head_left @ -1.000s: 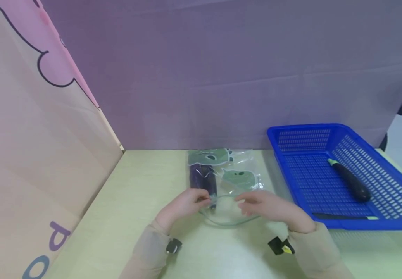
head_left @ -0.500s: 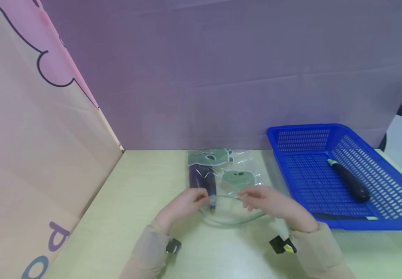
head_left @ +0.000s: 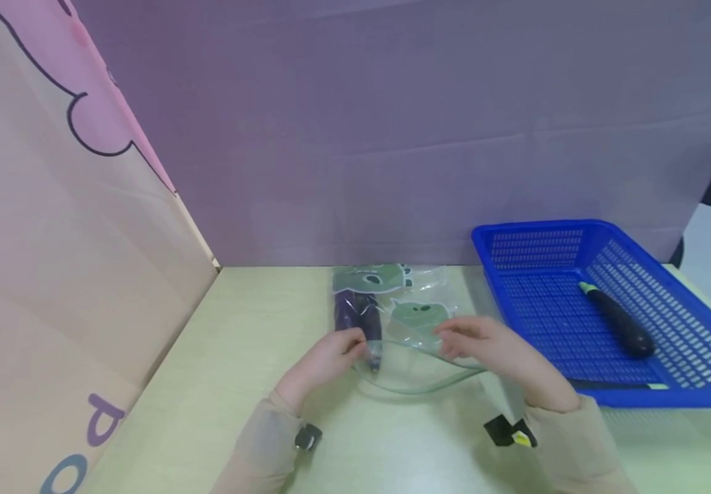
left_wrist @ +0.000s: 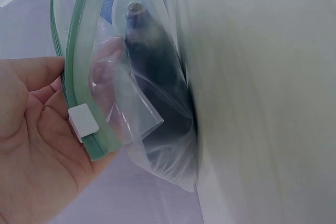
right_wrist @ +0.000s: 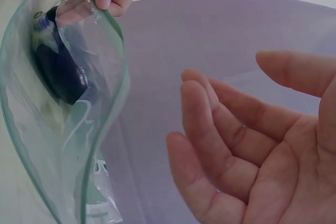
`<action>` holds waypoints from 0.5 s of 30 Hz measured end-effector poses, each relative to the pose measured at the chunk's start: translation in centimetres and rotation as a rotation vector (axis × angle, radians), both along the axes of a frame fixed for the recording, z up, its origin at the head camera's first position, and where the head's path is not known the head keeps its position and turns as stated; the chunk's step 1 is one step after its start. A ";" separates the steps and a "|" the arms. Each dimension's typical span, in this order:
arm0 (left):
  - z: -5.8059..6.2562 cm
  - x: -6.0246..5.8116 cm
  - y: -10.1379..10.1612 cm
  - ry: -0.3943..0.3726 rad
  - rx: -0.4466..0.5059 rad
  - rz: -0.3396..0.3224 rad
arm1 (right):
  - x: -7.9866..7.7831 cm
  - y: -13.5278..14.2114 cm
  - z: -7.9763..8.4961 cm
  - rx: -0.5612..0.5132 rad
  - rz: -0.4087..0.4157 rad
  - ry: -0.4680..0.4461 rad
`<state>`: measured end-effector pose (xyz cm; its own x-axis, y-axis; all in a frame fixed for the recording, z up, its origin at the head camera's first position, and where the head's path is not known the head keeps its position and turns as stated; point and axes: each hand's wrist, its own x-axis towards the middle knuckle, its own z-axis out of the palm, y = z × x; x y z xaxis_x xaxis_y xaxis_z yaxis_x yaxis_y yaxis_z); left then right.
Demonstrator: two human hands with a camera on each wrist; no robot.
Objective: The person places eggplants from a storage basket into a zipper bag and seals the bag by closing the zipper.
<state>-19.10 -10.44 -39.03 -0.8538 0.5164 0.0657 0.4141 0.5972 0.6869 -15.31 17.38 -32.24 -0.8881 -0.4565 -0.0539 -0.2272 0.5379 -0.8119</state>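
Note:
A clear zip bag (head_left: pixel 419 317) with green animal prints lies on the table, its green-edged mouth gaping toward me. Dark purple eggplant (head_left: pixel 357 315) shows through the plastic on the bag's left side. My left hand (head_left: pixel 335 355) pinches the left end of the mouth between thumb and fingers, close to the white slider (left_wrist: pixel 83 120) seen in the left wrist view. My right hand (head_left: pixel 485 346) hovers by the right side of the mouth. In the right wrist view its fingers (right_wrist: pixel 220 129) are relaxed and apart from the thumb, with nothing between them.
To the right stands a blue plastic basket (head_left: pixel 497 295). Inside it are an eggplant (head_left: pixel 620 319) with a green stem and another dark, slim item (head_left: pixel 614 384) along the near wall. A purple cloth backdrop (head_left: pixel 355 137) rises behind the table; a printed sheet (head_left: pixel 114 274) borders the left.
My right hand has shifted right and slightly up, away from the left hand. The bag's mouth now stretches wider to the right. The left hand stays nearly in place on the rim.

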 end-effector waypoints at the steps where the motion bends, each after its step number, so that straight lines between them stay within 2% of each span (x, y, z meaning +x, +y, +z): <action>1: 0.0 0.0 0.0 0.003 0.000 0.001 | 0.1 0.1 0.1 0.004 -0.013 0.003; 9: -0.1 0.0 0.2 0.015 0.011 0.001 | 0.2 0.5 0.3 0.006 -0.044 0.015; 15: 0.1 0.0 0.1 0.002 0.007 0.008 | 0.4 0.7 0.7 0.010 -0.025 0.039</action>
<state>-19.06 -10.36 -38.95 -0.8577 0.5093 0.0707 0.4107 0.5959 0.6901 -14.94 18.12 -31.50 -0.9008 -0.4336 -0.0238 -0.2445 0.5517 -0.7974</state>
